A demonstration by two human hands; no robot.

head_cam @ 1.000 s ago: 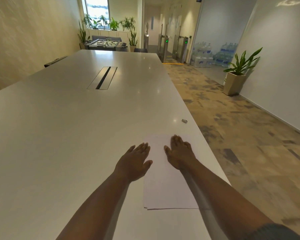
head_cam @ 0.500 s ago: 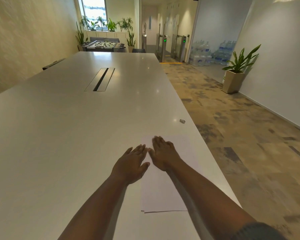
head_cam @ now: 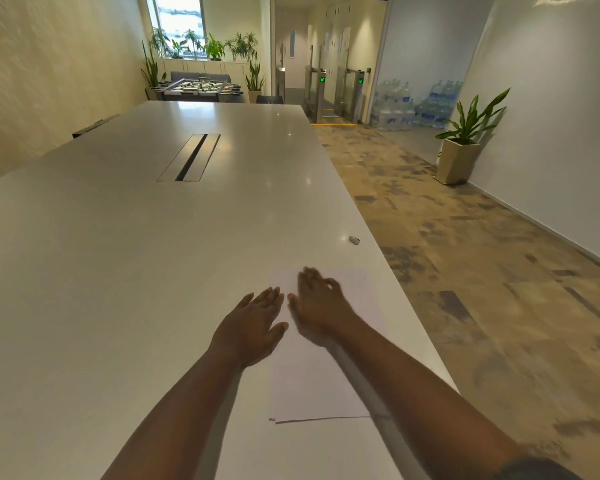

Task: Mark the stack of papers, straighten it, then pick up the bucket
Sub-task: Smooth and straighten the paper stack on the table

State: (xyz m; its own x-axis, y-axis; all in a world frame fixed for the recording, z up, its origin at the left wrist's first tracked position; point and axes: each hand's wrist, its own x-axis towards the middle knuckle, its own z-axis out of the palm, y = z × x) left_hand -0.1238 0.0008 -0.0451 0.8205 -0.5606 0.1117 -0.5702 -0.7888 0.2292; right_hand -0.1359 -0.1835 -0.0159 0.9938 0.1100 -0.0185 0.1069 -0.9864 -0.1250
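along the left side runs a cream, textured wall (head_cam: 49, 64), and against it a long white worktop (head_cam: 118, 271) stretches away down the room, glossy enough to catch the ceiling lights. one cable slot (head_cam: 190, 157) with a dark gap is set into its middle. at the far end stand one table-football game (head_cam: 201, 88) and a row of potted plants (head_cam: 205, 46) under one bright window (head_cam: 179, 22).

near the worktop's right edge lies the stack of papers (head_cam: 312, 382), one white pile, flat, its near edge showing a thin dark line. the left hand (head_cam: 253, 327) lies palm down with fingers straight and together, holding nothing, resting at the left edge of the stack, partly on bare worktop. just beside it the right hand (head_cam: 317, 308) is over the upper part of the stack, blurred; its fingers look loosely spread and it grips nothing that i can make out. the two hands almost touch. beyond the stack, near the edge, sits one small grey object (head_cam: 354, 240), too small to name.

to the right the floor is mottled brown and grey carpet (head_cam: 465, 271). two gates with green lights (head_cam: 340, 95) stand at the corridor mouth, many water bottles (head_cam: 413, 105) are piled behind a glass partition, and one tall plant in a pale square pot (head_cam: 459, 157) stands against the white wall (head_cam: 551, 116). no bucket shows from where i stand.
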